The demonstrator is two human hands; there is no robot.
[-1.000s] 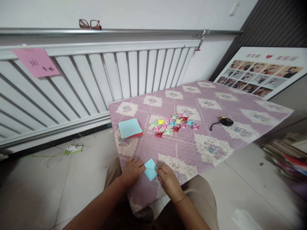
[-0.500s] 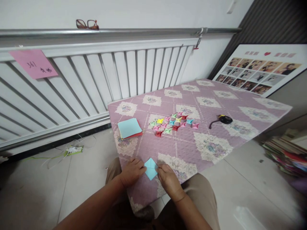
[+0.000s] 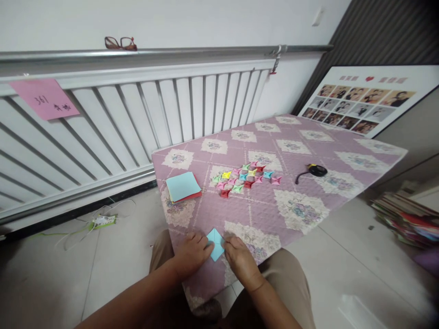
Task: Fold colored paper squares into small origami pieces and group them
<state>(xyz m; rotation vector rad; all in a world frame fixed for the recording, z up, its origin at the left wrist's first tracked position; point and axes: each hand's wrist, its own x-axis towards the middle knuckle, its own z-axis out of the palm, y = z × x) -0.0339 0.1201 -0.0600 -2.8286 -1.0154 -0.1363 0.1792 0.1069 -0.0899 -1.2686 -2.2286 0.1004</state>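
A folded light-blue paper square [image 3: 216,244] lies on the table with one corner pointing away from me, crease lines crossing its face. My left hand [image 3: 194,251] is closed at its left corner, the thumb on the paper. At the right corner my right hand [image 3: 239,256] pinches the edge with fingers curled together. Farther back sit several small folded paper stars [image 3: 243,177] in pink, green, yellow, red and blue, set in rows. A stack of paper sheets [image 3: 184,186], light blue on top with red and yellow below, rests to the left.
A purple floral cloth covers the table [image 3: 236,212]. A black corded object [image 3: 316,170] lies on its right side. Behind stands a white radiator [image 3: 178,107] with a pipe above it holding glasses [image 3: 120,44]. A photo board [image 3: 363,103] leans at the back right.
My left hand has shifted slightly, its thumb now farther over the paper's left side. My right hand keeps its pinch. The whole view has moved a little.
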